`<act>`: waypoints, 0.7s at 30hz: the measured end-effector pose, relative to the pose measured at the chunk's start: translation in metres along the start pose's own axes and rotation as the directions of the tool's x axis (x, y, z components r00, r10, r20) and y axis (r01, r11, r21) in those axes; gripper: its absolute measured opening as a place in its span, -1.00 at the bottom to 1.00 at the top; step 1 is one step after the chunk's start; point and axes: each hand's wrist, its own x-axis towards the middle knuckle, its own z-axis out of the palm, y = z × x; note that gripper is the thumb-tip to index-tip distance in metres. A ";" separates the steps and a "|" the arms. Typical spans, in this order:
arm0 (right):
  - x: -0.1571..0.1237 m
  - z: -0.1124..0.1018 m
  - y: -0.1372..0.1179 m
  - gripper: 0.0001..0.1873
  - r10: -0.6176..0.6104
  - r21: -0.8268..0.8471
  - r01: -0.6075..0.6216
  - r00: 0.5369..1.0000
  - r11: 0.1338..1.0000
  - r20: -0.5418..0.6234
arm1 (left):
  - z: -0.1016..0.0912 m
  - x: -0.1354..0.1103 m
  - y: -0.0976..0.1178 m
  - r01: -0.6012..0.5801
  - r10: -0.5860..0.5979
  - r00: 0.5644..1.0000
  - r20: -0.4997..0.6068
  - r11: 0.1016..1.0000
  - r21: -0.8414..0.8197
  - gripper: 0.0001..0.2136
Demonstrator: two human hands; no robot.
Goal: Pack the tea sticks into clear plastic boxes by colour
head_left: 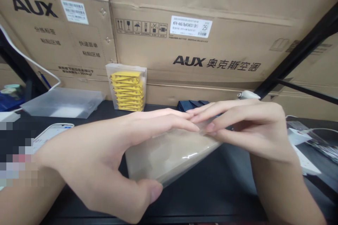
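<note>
My left hand [105, 158] grips a flat clear plastic box [169, 154] held above the dark table [211, 190]. Its thumb presses the box's near edge and its fingers stretch over the top. My right hand [245, 126] pinches the box's far corner with closed fingertips, meeting the left fingertips there. The box looks translucent and folded flat; what it holds, if anything, I cannot make out.
A clear box of yellow sachets [128, 88] stands upright at the back against large AUX cardboard cartons [211, 49]. A stack of flat clear plastic boxes [63, 102] lies back left, a phone [50, 134] at left. Dark blue items [191, 104] and a black frame bar [298, 52] sit behind.
</note>
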 end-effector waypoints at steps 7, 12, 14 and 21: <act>-0.002 -0.004 -0.018 -0.86 0.168 -0.101 -0.164 0.985 0.981 0.031 | 0.003 -0.003 0.001 0.051 -0.049 0.997 -0.057 0.998 0.027 -0.26; -0.004 -0.019 -0.016 -0.74 0.169 -0.107 -0.151 0.970 0.983 0.176 | 0.002 -0.006 -0.003 0.048 -0.043 0.996 -0.082 0.997 0.065 -0.31; -0.005 -0.024 -0.008 -0.51 0.167 -0.029 -0.165 0.967 0.986 0.191 | 0.001 -0.005 -0.004 0.048 -0.042 0.995 -0.085 0.997 0.066 -0.32; 0.001 -0.021 0.018 -0.17 0.257 -0.077 -0.246 0.896 0.966 0.363 | -0.014 0.003 -0.017 0.106 -0.104 0.992 -0.067 0.994 0.028 -0.35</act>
